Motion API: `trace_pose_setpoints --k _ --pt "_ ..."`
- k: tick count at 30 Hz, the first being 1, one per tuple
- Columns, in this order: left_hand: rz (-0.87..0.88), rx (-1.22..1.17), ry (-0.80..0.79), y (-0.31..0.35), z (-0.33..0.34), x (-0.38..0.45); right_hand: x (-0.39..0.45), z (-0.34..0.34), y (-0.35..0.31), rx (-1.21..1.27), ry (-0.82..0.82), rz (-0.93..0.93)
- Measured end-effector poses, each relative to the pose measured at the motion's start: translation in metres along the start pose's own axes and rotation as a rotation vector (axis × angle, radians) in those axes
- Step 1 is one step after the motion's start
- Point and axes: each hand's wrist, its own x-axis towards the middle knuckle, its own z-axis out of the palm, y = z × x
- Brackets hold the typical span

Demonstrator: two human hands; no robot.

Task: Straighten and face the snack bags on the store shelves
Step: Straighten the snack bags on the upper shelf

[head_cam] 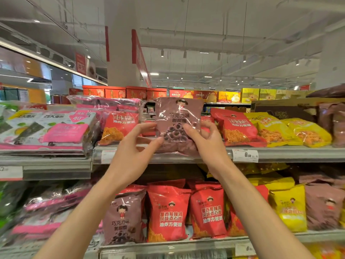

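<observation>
Head view: both hands [134, 146] [203, 139] hide the brown bag's [177, 116] lower corners.

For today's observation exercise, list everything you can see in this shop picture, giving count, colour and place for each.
brown snack bag: one, brown, upright at the upper shelf's front edge, held in both hands
red snack bags: several, red, on upper and lower shelves
yellow snack bags: several, yellow, right side of both shelves
brown bag on the lower shelf: one, brown, upright left of the red ones
seaweed packs: a stack, white, green and pink, upper left
price tag: one, white, upper shelf rail
boxes: a row, red and yellow, behind
left hand: fingers pinch the bag's left edge
right hand: grips the bag's right side
</observation>
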Motion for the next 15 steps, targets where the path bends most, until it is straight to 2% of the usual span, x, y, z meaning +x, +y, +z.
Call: trace_pose_setpoints --k 4,8,15 --pt "-0.050 -0.059 -0.025 -0.006 0.014 -0.029 -0.035 -0.029 0.012 -0.003 0.011 0.001" --pt "-0.068 -0.011 0.027 -0.020 0.030 -0.064 -0.069 -0.070 0.028 -0.052 0.092 -0.003" --pt "-0.178 -0.092 0.053 -0.025 0.080 -0.110 -0.118 -0.144 0.055 -0.067 0.231 0.020"
